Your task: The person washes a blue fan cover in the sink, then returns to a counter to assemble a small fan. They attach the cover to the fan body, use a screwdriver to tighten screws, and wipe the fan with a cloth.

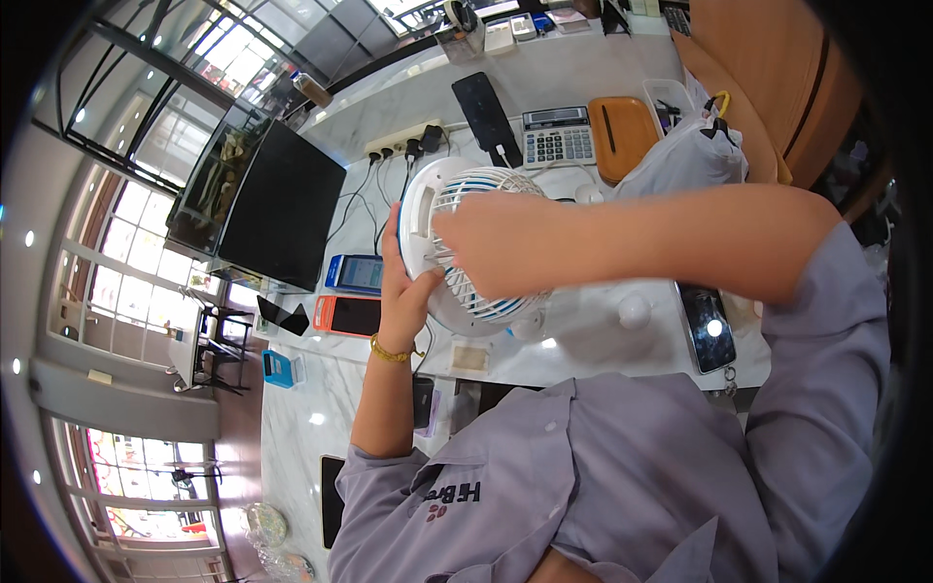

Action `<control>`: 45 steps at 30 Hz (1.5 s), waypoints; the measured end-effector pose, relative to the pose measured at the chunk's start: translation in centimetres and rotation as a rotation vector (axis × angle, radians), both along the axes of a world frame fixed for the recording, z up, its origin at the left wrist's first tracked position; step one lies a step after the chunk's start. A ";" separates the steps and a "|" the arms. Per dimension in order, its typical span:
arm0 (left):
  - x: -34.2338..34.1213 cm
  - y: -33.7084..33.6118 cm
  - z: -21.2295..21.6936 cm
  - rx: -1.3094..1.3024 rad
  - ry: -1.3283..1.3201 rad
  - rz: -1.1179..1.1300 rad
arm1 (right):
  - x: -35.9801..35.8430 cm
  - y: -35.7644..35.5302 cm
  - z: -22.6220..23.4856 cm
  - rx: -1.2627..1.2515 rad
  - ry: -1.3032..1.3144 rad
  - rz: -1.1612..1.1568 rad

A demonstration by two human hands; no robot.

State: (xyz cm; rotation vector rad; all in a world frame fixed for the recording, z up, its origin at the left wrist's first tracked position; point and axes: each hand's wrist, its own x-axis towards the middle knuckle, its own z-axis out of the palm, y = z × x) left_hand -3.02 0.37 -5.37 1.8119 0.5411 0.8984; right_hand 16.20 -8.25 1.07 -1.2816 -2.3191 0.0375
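2 hands of ours meet on 1 white desk fan (476, 248), and we go from the biggest things down. Under it all runs the pale marble surface (583, 68), which fills the upper middle of the view and bends toward 7 o'clock. At 10 o'clock from the fan stands a dark monitor (282, 204), its screen black. At 2 o'clock lies a clear plastic bag (685, 155), and just beside it at 1 o'clock a brown wooden tray (622, 136).

The fan is held up above the surface near the centre, its round white grille with blue blades behind it tilted toward us. Our left hand (403, 291) is at 7 o'clock on the fan, its grip closed around the rim, a gold bracelet (391, 354) on the wrist. Our right hand (496, 248) lies across the grille's face, fingers pressed on the wires; how tightly that grip closes we cannot tell.

At 12 o'clock from the fan sits a grey calculator (557, 136), with a black phone (486, 115) just beside it at 11 o'clock. At 4 o'clock lies another dark phone (707, 325). At 8 o'clock, 1 orange-cased phone (348, 316) lies below 1 blue-cased phone (356, 274).
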 end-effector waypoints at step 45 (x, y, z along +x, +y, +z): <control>-0.8 -0.5 0.7 -0.034 0.023 -0.025 | -0.1 0.9 2.0 -1.065 0.666 -0.318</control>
